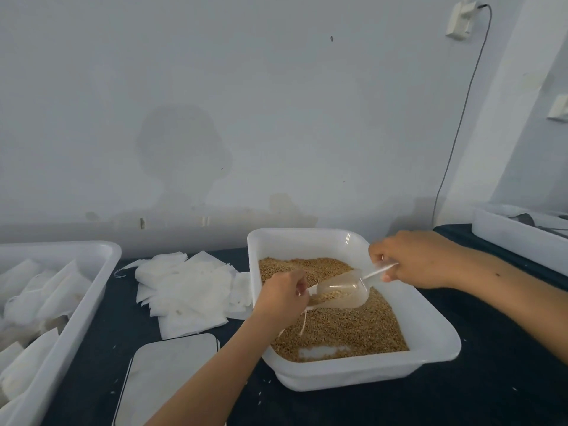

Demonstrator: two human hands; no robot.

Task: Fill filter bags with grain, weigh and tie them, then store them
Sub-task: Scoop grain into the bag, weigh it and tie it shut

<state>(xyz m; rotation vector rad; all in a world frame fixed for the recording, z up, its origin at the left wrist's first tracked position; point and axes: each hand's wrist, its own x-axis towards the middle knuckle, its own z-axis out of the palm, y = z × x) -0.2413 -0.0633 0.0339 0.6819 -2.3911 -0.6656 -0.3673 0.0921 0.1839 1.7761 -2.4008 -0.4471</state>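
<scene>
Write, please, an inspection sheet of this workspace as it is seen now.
Surface: dark table, a few spilled grains on it.
Job's things: white tub of grain; clear scoop holding some grain, tipped toward a filter bag; loose pile of empty filter bags; scale near the front edge.
Clutter: white bin with bags at left; another bin at right.
Hands: left hand holds the filter bag; right hand grips the scoop handle.
Cables: dark cable running from a wall plug.
Surroundings: white wall.
</scene>
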